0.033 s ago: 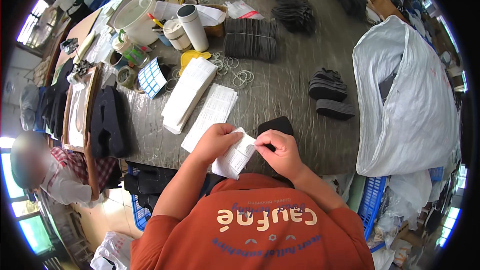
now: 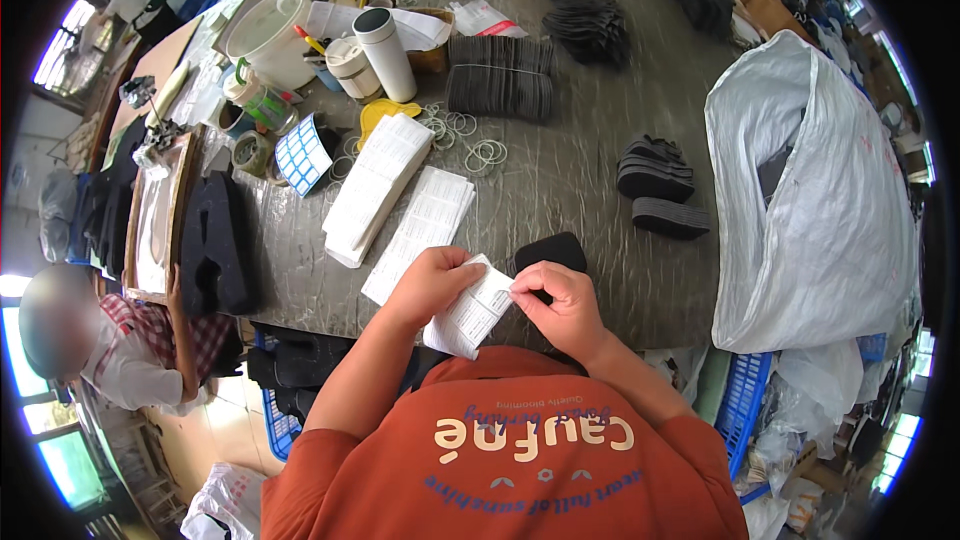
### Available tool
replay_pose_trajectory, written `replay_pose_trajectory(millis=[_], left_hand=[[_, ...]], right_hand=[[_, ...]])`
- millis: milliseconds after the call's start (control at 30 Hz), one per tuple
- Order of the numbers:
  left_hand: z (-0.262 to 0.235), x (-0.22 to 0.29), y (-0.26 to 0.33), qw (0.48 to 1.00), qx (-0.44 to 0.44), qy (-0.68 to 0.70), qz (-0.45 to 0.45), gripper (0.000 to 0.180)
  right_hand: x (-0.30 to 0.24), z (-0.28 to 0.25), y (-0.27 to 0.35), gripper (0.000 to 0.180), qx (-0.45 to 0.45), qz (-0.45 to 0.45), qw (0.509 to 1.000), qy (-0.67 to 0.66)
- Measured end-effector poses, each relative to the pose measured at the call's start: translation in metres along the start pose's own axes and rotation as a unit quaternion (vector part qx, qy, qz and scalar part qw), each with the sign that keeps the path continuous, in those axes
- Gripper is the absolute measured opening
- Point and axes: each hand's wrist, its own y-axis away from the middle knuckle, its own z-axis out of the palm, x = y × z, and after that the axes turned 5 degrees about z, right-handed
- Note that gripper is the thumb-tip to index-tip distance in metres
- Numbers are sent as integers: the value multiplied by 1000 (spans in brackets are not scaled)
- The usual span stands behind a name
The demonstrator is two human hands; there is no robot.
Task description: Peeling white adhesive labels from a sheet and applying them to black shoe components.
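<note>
At the table's near edge, my left hand (image 2: pixel 436 282) grips a small wad of white printed paper slips (image 2: pixel 468 320), thumb on top. The thumb and fingertips of my right hand (image 2: pixel 560 305) are pinched together at the right corner of the same slips. Just beyond my right hand lies a black rounded pad (image 2: pixel 560 252), partly covered by it. A low pile of printed sheets (image 2: pixel 425 225) sits ahead of my left hand. Beside it, further left, stands a thicker stack of white slips (image 2: pixel 378 190).
Rubber bands (image 2: pixel 487 155), a white tumbler (image 2: pixel 385 55) and a white bucket (image 2: pixel 270 40) occupy the far left. Bundled black pads (image 2: pixel 500 78) lie beyond; smaller black stacks (image 2: pixel 670 218) sit right. A large white sack (image 2: pixel 750 140) borders the right side. A co-worker (image 2: pixel 150 350) is at left.
</note>
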Motion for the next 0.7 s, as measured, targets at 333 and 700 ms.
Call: replay_pose_trajectory(millis=[333, 700], left_hand=[[13, 6, 19, 890, -94, -362, 260, 22], [49, -1, 4, 785, -123, -446, 413, 17]], right_hand=[[11, -44, 19, 4, 191, 195, 962, -9], [47, -33, 9, 6, 147, 270, 951, 33]])
